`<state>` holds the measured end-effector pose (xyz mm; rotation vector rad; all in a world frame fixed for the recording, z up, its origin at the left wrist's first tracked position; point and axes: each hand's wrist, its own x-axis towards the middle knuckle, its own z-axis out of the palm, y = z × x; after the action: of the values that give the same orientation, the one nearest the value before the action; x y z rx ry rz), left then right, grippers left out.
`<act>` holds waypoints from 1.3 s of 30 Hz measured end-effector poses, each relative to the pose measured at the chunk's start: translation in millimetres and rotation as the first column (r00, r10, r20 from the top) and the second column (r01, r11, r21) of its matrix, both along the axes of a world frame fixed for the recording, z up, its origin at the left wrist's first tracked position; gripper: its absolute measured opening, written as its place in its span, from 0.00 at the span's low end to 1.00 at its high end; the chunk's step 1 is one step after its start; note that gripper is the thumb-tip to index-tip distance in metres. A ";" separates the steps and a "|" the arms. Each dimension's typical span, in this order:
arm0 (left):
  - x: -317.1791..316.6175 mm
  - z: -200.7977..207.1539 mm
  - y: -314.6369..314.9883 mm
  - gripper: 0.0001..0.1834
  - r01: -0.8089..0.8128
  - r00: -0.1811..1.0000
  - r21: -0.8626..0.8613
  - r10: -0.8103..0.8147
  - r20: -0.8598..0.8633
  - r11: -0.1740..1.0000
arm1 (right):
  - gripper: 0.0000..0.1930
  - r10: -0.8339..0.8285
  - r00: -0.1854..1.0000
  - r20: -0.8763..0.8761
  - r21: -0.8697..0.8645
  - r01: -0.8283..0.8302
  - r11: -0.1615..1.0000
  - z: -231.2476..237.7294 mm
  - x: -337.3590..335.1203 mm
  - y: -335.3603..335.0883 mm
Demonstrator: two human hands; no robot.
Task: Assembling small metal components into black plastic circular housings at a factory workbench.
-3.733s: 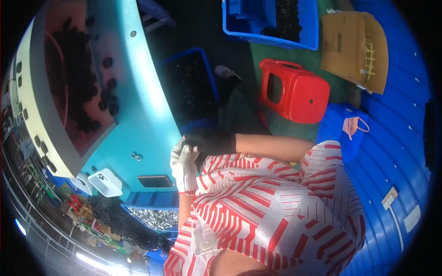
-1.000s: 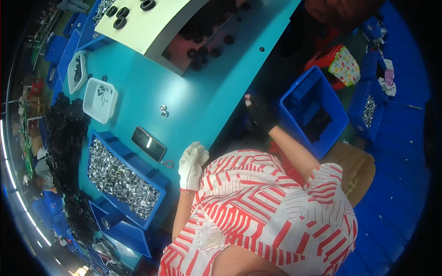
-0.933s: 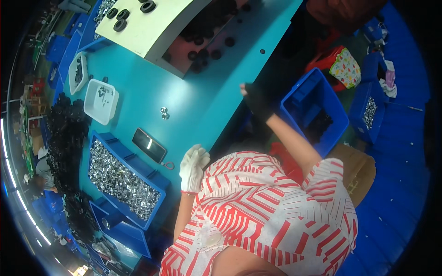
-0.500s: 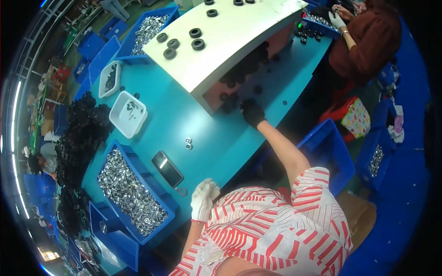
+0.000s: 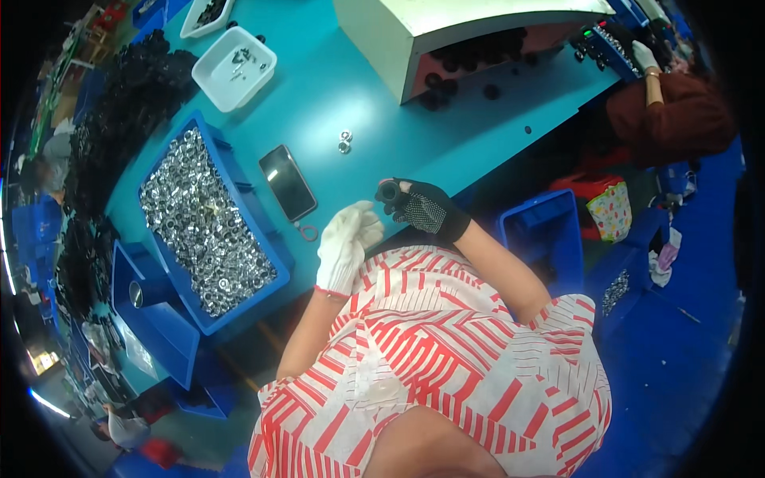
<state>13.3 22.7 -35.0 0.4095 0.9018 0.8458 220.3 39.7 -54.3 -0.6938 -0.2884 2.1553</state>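
My right hand (image 5: 429, 210), in a black glove with pale dots, is closed round a small black ring (image 5: 390, 193) at the table's near edge. Just left of it, my left hand (image 5: 347, 240) wears a white glove; its fingers are curled, and whatever they may hold is hidden. The two hands are close together but apart. Beyond them on the teal table lie two small silver rings (image 5: 345, 142), one touching the other. A dark phone (image 5: 288, 183) rests left of these, with a pink loop (image 5: 308, 233) at its near end.
To the left stands a blue bin (image 5: 225, 163) heaped with silver rings (image 5: 199, 223). Farther off are a white tray (image 5: 215, 92), a pile of black parts (image 5: 111, 127) and a pale shelf (image 5: 374, 36) over many black rings. A co-worker (image 5: 677, 119) sits at far right, beyond another blue bin (image 5: 558, 227).
My right hand has come back from beside the shelf opening to my left hand, now with a black ring in it. The whole view has shifted, and the shelf top has mostly left it.
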 end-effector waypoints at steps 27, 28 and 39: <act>-33.7 13.6 -28.3 0.23 -0.062 0.997 -0.080 0.065 0.032 0.995 | 0.19 -0.072 0.610 0.789 0.463 -0.513 0.723 23.9 -51.9 -4.2; -36.4 6.6 -31.9 0.22 -0.107 0.994 -0.111 0.106 -0.016 0.988 | 0.15 -0.134 0.568 0.812 0.477 -0.515 0.712 0.4 -48.1 9.9; -50.1 -0.1 -36.9 0.21 -0.242 0.966 -0.159 0.253 0.055 0.957 | 0.08 -0.757 -0.147 0.637 0.336 -0.830 0.445 -83.3 -60.0 118.3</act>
<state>-36.8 -14.2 -35.2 0.1318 0.9529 1.0076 160.2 158.0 -137.7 -1.5049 -2.3269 0.2376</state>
